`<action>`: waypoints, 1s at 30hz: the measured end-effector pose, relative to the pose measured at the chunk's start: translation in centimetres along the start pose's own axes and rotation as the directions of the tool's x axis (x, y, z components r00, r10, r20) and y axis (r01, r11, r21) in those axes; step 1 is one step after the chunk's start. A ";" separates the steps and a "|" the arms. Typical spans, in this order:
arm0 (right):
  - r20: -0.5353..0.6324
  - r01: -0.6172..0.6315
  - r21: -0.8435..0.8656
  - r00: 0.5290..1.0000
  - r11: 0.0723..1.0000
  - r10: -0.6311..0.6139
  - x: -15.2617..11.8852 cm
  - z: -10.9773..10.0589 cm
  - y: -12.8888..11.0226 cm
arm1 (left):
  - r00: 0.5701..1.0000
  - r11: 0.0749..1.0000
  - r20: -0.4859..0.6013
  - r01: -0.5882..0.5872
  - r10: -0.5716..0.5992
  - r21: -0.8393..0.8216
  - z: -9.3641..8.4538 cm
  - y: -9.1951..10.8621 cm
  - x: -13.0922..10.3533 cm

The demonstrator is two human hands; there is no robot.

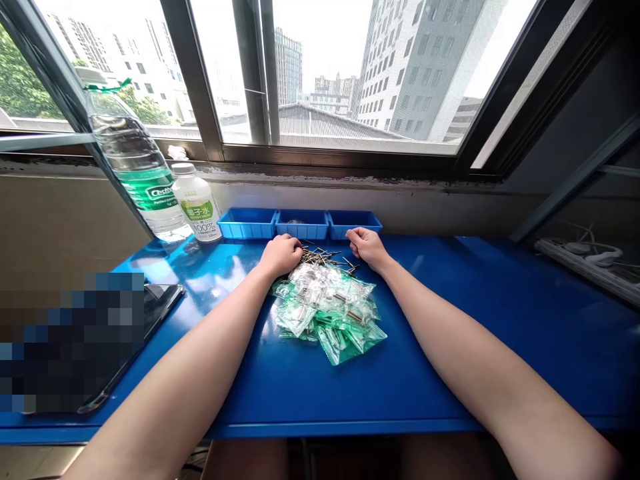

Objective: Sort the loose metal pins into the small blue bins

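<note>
A loose pile of thin brass-coloured pieces like screws point(320, 255) lies in the middle of the blue table. At its left edge rests my left hand point(283, 255), its fingers curled in; whatever they grip is hidden. My right hand point(369, 247) is closed to the right of the pile, just in front of the right blue bin, and what is between its fingers is too small to make out. Nearer to me lies a heap of small clear and green plastic bags point(330, 300), a few with thin metal pieces inside.
Three blue bins, a left bin point(247, 225), a middle bin point(303, 227) and a right bin point(345, 227), stand in a row behind. A white bottle point(200, 203) and a large water bottle point(145, 173) stand at left. A dark flat device point(145, 333) lies front left; a power strip point(595, 267) is at right.
</note>
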State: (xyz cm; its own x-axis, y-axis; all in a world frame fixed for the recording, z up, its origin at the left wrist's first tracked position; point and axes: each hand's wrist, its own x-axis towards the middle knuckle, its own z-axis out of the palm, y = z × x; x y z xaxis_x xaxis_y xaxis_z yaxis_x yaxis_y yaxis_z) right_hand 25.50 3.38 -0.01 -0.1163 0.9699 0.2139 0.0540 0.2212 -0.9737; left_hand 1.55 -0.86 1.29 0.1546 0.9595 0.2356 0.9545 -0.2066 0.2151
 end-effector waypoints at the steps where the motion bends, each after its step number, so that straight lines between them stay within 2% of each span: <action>1: 0.006 0.005 0.010 1.000 1.000 -0.005 0.0 0.0 0.0 | 1.000 1.000 0.001 0.002 -0.002 -0.001 0.0 0.0 0.0; 5: -0.034 0.011 -0.010 0.999 1.000 -0.011 0.0 -0.2 0.1 | 1.000 1.000 0.007 -0.001 0.001 -0.003 -0.1 0.1 -0.1; 13: -0.107 -0.096 0.011 0.990 0.995 0.097 0.0 -0.4 0.0 | 1.000 1.000 0.005 0.001 -0.001 -0.003 -0.1 0.1 -0.1; 19: -0.062 -0.161 0.104 0.984 0.981 0.168 0.1 -0.3 -0.6 | 1.000 1.000 0.003 -0.002 0.002 -0.006 0.0 0.0 0.0; 23: -0.067 -0.116 0.061 0.990 0.991 0.120 0.2 -0.4 -0.3 | 1.000 1.000 0.003 -0.007 0.007 -0.011 0.0 -0.1 0.0; 30: -0.100 -0.036 0.095 0.994 0.995 0.045 0.5 -0.6 0.4 | 1.000 1.000 0.003 -0.006 0.006 0.001 0.0 0.0 0.0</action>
State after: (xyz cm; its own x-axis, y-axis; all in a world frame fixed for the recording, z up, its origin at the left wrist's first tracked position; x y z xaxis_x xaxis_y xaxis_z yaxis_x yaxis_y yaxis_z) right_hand 26.11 4.02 -0.27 -0.0139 0.9843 0.1762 -0.0359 0.1756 -0.9838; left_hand 1.51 -0.87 1.28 0.1610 0.9588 0.2340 0.9537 -0.2122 0.2130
